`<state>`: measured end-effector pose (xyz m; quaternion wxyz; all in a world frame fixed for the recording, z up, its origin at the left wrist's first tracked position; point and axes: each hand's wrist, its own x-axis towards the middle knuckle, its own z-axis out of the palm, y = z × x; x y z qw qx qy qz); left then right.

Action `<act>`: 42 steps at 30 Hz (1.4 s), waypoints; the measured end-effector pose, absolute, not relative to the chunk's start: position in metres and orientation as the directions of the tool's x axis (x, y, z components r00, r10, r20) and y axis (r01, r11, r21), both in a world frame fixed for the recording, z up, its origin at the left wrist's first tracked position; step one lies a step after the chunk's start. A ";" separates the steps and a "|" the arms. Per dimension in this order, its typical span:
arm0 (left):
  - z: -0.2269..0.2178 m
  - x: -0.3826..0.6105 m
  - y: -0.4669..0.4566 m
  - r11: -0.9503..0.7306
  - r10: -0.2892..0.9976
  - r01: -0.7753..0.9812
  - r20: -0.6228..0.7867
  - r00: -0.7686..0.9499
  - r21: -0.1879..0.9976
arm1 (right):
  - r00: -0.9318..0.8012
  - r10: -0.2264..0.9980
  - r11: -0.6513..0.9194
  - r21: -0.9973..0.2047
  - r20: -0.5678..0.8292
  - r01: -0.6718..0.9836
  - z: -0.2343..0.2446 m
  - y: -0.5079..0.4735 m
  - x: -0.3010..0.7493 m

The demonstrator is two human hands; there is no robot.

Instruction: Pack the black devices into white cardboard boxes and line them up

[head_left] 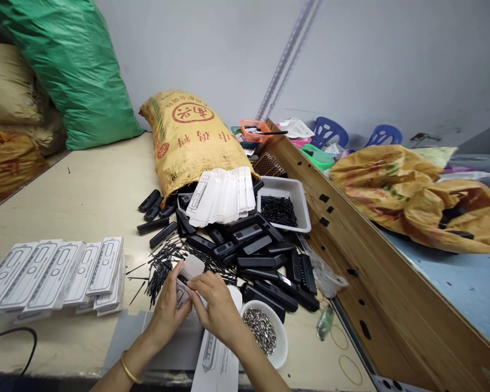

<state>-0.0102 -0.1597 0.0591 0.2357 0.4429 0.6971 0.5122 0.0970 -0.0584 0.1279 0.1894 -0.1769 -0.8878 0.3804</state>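
While fingers (177, 274) pinch it, the card (193, 266) looks white.

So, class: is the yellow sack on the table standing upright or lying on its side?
Lying on its side: the yellow sack rests lengthwise on the table, one end by the heap of black parts.

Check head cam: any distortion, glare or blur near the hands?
Head view: wide-angle distortion slants the wooden divider and the wall rail; light is soft, with faint shadows under the left hand and right hand; the white card they hold looks slightly soft; no harsh glare, only mild sheen on the green sack.
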 end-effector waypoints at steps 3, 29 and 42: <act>0.056 -0.012 -0.165 0.078 0.851 0.360 0.126 -0.510 0.930 | -0.755 0.568 0.596 -0.796 0.327 0.104 0.119 -0.058 0.094; 0.100 -0.044 -0.161 0.304 0.759 0.239 -0.083 -0.645 0.922 | -0.561 0.784 0.379 -0.921 0.267 0.092 0.063 -0.083 0.100; 0.078 -0.120 -0.089 0.499 0.753 0.602 0.033 -0.658 0.623 | -0.534 0.844 0.452 -0.475 -0.045 0.755 0.034 -0.017 0.234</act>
